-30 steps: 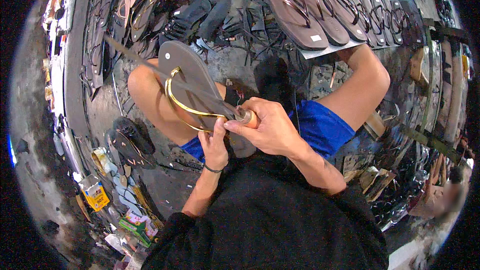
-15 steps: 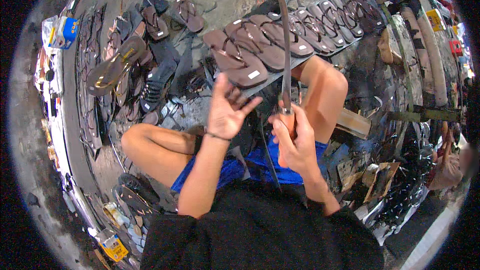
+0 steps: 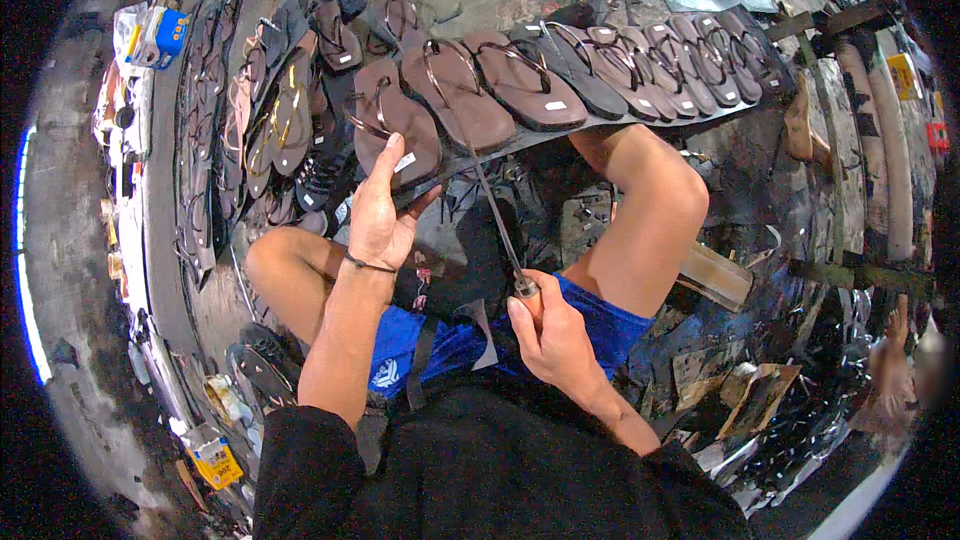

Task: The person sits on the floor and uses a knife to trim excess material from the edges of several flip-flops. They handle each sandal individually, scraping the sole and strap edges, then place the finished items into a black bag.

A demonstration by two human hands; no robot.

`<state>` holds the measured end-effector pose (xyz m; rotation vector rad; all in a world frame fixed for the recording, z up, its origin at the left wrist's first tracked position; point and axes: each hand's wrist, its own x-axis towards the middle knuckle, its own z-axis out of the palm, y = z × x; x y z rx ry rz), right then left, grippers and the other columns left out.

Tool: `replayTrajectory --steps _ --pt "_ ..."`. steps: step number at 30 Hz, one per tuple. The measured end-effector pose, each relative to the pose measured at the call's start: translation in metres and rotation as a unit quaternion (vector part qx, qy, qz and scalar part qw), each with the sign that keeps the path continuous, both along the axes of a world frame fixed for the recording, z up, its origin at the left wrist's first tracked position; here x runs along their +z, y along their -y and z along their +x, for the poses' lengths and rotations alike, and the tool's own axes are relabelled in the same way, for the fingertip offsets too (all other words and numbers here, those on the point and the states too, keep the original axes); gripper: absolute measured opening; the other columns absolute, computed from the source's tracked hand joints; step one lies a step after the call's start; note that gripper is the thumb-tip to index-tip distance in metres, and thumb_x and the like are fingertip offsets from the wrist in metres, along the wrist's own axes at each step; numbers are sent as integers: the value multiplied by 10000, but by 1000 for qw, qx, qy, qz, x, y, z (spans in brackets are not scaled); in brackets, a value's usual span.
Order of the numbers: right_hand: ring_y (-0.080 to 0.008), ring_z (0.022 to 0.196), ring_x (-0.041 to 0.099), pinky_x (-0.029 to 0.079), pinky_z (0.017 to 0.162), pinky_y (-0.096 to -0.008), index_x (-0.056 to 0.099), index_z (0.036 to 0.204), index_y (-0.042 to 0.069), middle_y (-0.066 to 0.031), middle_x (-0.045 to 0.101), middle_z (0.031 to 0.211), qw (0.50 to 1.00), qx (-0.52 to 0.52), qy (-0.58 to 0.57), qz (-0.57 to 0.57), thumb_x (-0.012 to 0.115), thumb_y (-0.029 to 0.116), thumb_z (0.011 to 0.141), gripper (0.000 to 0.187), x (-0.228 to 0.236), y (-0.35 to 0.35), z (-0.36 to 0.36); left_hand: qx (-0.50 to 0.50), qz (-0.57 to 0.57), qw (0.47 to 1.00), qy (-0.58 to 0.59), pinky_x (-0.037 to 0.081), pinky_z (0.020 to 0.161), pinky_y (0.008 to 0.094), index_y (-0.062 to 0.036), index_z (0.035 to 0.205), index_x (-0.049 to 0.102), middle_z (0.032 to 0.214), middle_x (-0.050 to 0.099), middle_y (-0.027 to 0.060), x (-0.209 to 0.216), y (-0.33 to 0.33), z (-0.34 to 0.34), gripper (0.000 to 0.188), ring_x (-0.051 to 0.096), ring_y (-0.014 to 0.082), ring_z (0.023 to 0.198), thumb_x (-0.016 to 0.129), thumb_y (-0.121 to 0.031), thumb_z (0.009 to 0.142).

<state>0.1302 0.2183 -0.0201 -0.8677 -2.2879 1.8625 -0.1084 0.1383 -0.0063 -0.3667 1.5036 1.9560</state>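
My left hand (image 3: 383, 225) is at the near edge of the leftmost brown flip-flop (image 3: 405, 120). Its thumb lies over the sole beside a white label, with the fingers below the edge. In my right hand (image 3: 552, 330) is a long, narrow-bladed knife (image 3: 492, 205), gripped by its orange-brown handle. The blade slants up and left, its far end over the second brown flip-flop (image 3: 455, 100). More flip-flops (image 3: 525, 85) stretch to the right in a row on a dark sheet (image 3: 600, 128).
Left of the row lies a pile of sandals, including a gold-strapped flip-flop (image 3: 290, 120). My bent right knee (image 3: 665, 185) is close below the row. Wooden bars (image 3: 860, 280) stand at right, near scraps of card (image 3: 755, 395). A blue-and-white pack (image 3: 160, 37) is at far left.
My left hand has come to the leftmost brown flip-flop, which now lies farther left. The knife has swung from upright to slanting left. The gold-strapped flip-flop has turned and settled on the pile.
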Motion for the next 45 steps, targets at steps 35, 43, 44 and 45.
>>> replayTrajectory --steps 35,43,44,45 --pt "-394 1394 368 260 1183 -460 510 1415 117 -177 478 1471 909 261 -55 320 628 187 871 561 -150 -52 -134 95 258 929 249 641 666 267 -120 1105 675 1051 714 63 -72 37 48 179 712 229 857 681 -206 948" --pt "-289 1138 485 402 945 -425 433 1411 41 -168 538 1258 984 160 76 20 530 338 972 538 -152 -8 -211 95 211 945 232 622 654 273 -96 1144 644 1033 715 65 -45 50 53 232 710 210 864 654 -242 964" --pt "-277 1077 505 422 897 -418 422 1413 40 -160 549 1214 985 151 79 31 515 346 984 535 -149 -2 -221 82 193 954 213 619 677 298 -74 1153 632 1024 714 74 -35 54 57 252 715 212 868 631 -254 977" --pt "-265 1017 526 441 849 -412 410 1416 39 -153 561 1171 986 132 90 45 500 355 997 532 -145 -4 -229 41 171 968 178 602 705 304 -79 1197 611 1051 696 58 -34 66 60 279 693 186 930 603 -266 990"
